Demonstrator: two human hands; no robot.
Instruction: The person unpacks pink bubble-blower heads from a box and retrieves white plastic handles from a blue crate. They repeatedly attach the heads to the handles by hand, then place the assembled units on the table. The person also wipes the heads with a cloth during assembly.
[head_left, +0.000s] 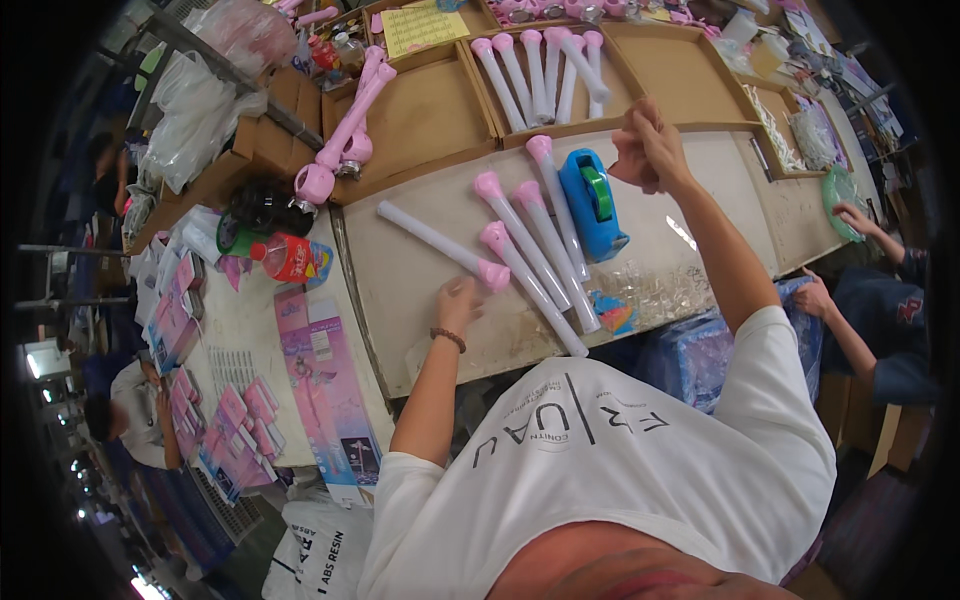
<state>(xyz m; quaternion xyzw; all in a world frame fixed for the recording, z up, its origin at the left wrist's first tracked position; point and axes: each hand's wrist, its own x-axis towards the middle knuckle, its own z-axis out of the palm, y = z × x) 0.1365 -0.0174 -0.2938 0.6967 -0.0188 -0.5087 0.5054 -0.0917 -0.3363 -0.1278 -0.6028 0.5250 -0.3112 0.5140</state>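
Note:
My left hand (460, 306) is low over the table, right beside the pink end of a white tube (432, 242) lying slantwise. Its fingers are smeared by motion, so I cannot tell whether it touches the tube. My right hand (650, 148) is raised to the right of a blue tape dispenser (592, 205) with a green reel. Its fingers are curled together, and whatever they may hold is hidden. Between my hands, several more white tubes with pink ends (526, 252) lie roughly side by side, pink ends away from me.
At the back, a cardboard tray (640, 95) holds more pink-ended tubes. Pink wand parts (345, 140) lie at another tray's corner. On the left are a red-labelled bottle (290, 257) and a printed pink-purple box sheet (325, 390). A co-worker's hands (815, 296) are at right.

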